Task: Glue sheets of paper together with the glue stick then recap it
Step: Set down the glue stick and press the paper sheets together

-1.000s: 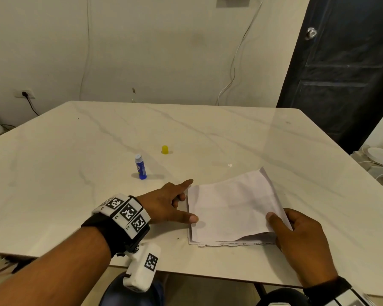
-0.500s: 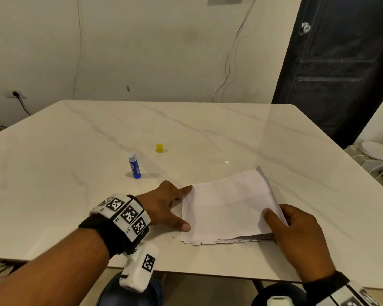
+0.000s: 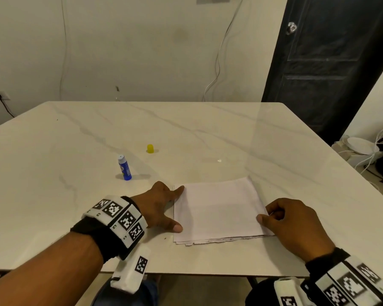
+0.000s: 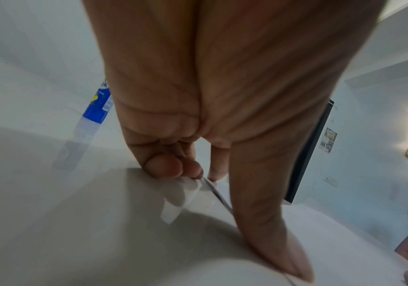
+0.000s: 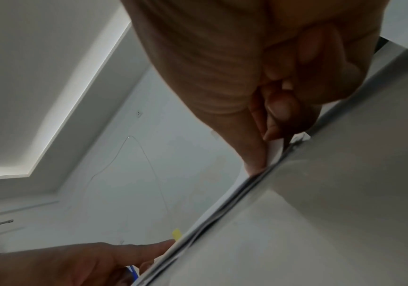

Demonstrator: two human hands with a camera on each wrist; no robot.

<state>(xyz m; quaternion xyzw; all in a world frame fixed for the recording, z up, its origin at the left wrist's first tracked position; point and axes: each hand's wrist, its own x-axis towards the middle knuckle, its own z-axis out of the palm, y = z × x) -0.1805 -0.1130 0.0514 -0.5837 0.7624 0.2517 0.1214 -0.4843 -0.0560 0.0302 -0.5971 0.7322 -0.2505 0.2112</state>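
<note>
Pale marble-veined table point(image 3: 80, 195) filling the view, cream wall behind, dark door point(image 3: 332, 69) at far right; nearest, two forearms with black-and-white patterned wrist bands reaching in from the near edge; between them, close to that edge, a small stack of white paper sheets point(image 3: 219, 210) lying flat, ragged lower edges slightly offset; left hand point(image 3: 157, 208) resting on the table at the stack's left edge, index finger and thumb spread and straight, tips touching the paper's left side, other fingers curled under as seen from the left wrist view; right hand point(image 3: 296, 226) at the stack's right edge, thumb on top of the sheets and fingers bent beneath, pinching that edge; farther back and left of the paper, well apart from both hands, a blue glue stick point(image 3: 124, 167) standing upright, uncapped, pale top showing; beyond it, a little to the right, a small yellow cap point(image 3: 150, 148) sitting alone on the table; farthest, thin cables hanging down the wall.
</note>
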